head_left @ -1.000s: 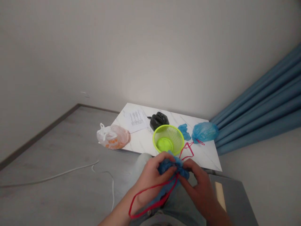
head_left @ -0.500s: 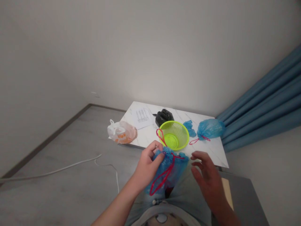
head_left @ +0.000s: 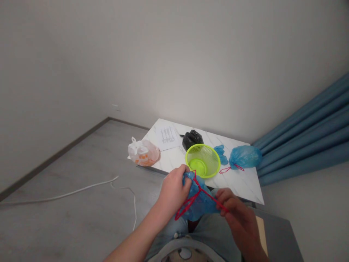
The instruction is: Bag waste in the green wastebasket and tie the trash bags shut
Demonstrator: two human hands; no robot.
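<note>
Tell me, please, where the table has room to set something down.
The table is bare at its front right corner, in front of the lying blue bag, and between the white bag and green basket. The basket's far side is crowded by the black bag and crumpled blue plastic.

White marbled table (head_left: 240, 183) — bearing, left to right, a white plastic bag (head_left: 144, 153), a printed sheet (head_left: 167, 137), a black bag (head_left: 193, 139), a lime-green basket (head_left: 209, 159), crumpled blue plastic (head_left: 221, 155) and a rounded blue bag (head_left: 245, 156). Grey floor (head_left: 68, 229) — bearing a white cable (head_left: 81, 189).
</note>
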